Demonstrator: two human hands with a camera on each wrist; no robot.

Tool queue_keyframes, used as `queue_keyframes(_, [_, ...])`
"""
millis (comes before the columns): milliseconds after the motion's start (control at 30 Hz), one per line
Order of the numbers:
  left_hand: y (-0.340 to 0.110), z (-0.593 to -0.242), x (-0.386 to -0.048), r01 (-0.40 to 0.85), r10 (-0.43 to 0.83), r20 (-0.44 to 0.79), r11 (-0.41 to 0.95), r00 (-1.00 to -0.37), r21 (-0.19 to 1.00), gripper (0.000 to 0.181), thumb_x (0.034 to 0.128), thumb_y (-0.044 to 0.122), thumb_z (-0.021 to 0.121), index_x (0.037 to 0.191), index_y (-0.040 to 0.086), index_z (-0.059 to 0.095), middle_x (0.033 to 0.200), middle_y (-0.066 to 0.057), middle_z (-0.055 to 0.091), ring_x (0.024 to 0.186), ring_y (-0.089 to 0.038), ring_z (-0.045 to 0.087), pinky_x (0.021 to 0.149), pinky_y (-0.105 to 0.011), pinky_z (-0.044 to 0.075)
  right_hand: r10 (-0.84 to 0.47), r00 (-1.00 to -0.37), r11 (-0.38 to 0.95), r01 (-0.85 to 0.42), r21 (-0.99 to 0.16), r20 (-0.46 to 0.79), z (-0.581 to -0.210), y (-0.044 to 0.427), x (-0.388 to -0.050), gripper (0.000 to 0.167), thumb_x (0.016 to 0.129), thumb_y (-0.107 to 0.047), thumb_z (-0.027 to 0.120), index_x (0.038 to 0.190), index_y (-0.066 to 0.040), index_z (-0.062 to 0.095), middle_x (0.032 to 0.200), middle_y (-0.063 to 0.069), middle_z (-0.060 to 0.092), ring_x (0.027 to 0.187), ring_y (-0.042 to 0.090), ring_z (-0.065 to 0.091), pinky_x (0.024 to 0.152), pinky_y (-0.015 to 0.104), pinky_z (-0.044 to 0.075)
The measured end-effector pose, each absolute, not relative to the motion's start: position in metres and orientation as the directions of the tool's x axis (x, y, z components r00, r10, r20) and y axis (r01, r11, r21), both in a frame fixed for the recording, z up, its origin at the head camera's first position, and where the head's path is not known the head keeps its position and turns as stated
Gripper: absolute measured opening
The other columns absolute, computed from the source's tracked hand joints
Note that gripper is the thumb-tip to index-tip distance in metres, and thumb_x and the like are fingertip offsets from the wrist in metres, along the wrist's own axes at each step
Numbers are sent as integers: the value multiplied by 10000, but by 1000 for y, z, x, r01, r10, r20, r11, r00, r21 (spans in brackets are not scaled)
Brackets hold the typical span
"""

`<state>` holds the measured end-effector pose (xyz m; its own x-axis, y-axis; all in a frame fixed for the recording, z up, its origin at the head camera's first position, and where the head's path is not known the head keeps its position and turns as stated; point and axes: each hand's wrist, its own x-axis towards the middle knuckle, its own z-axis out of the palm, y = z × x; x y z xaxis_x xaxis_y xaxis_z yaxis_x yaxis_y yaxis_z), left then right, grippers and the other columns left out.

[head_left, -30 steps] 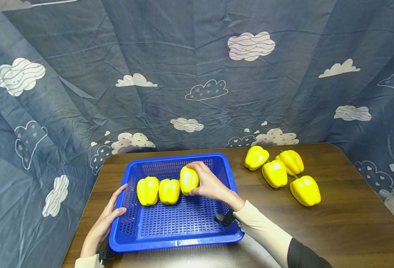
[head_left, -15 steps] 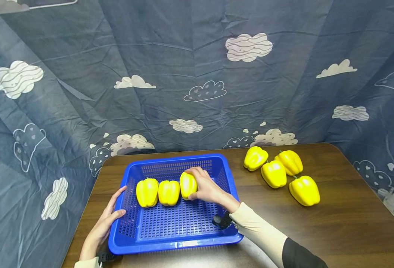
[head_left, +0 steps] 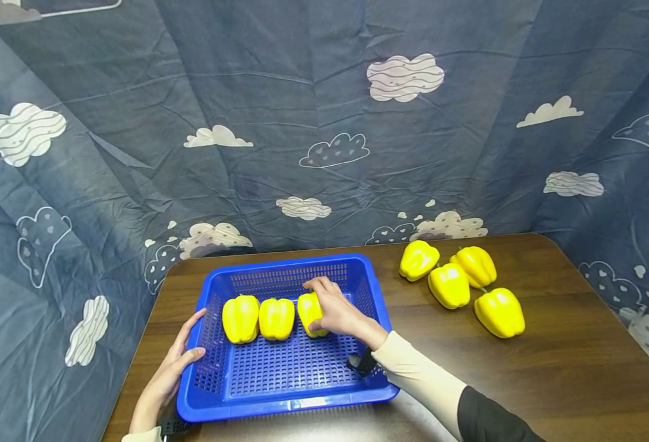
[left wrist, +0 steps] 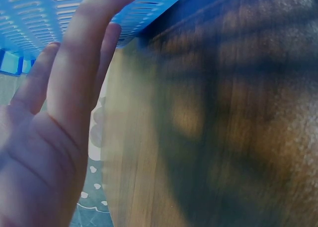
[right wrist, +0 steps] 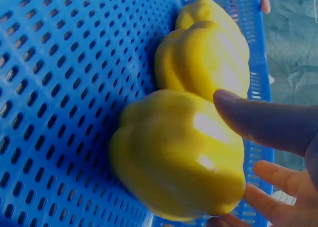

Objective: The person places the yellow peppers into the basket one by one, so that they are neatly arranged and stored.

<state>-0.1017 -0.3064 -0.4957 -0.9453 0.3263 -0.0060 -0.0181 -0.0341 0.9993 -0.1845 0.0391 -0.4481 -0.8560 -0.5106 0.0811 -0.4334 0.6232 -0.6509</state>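
In the head view, a blue plastic basket (head_left: 280, 408) holds a row of 3 yellow bell peppers. My left hand (head_left: 167, 371) rests its spread, fairly straight fingers against the basket's left rim; in the left wrist view the fingers (left wrist: 74, 63) reach up to the perforated side. Inside the basket, my right hand (head_left: 335, 310) has thumb and fingers round the rightmost bell pepper (head_left: 309, 313). The right wrist view shows that pepper (right wrist: 179, 152) close up, thumb on one side, fingertips at the other. Left of it stand a middle pepper (head_left: 276, 319) and a left pepper (head_left: 240, 319).
Several more yellow bell peppers (head_left: 449, 286) lie on the brown wooden table (head_left: 556, 356) right of the basket, one (head_left: 499, 313) nearer the front. A grey-blue cloth (head_left: 280, 73) with cloud prints hangs behind the table.
My right hand has lowered its bell pepper into the row, to the right of the middle one. The left hand stays at the basket's rim. The whole head view has shifted slightly.
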Motion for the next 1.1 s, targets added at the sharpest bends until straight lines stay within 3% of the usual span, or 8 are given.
queue_keyframes(200, [-307,-496,-102,-13,347,12,-71,-938,997,671,943,1,382,1527,203,119,1363,-63,330,1112,-209,546,832,-436,505,-492,-866,617,-416,-668,85,-444,44,-184,701,677,-6,807,1295,8,477,1260,185,463,1165,375,426,959,499,382])
queue_keyframes(467, [-307,-496,-102,-12,341,9,-61,-940,998,666,945,12,384,1526,203,120,1369,-73,298,1113,-205,544,830,-439,505,-470,-869,564,-430,-705,154,-428,58,-182,647,726,-6,779,1295,47,476,1279,199,476,1235,358,415,1042,475,316])
queue_keyframes(867, [-308,-498,-103,3,337,23,-59,-941,998,668,940,2,381,1526,188,119,1377,-58,301,1127,-190,533,840,-422,501,-373,-896,502,-412,-760,240,-413,93,-186,628,749,-45,779,1303,17,490,1260,179,520,1162,336,490,978,459,403])
queue_keyframes(1100, [-307,-497,-104,6,336,23,-51,-942,999,665,941,8,385,1526,188,123,1381,-53,294,1132,-170,527,846,-413,499,-314,-917,448,-372,-813,247,-411,111,-187,585,779,-20,751,1304,3,494,1281,190,522,1187,341,488,987,487,395])
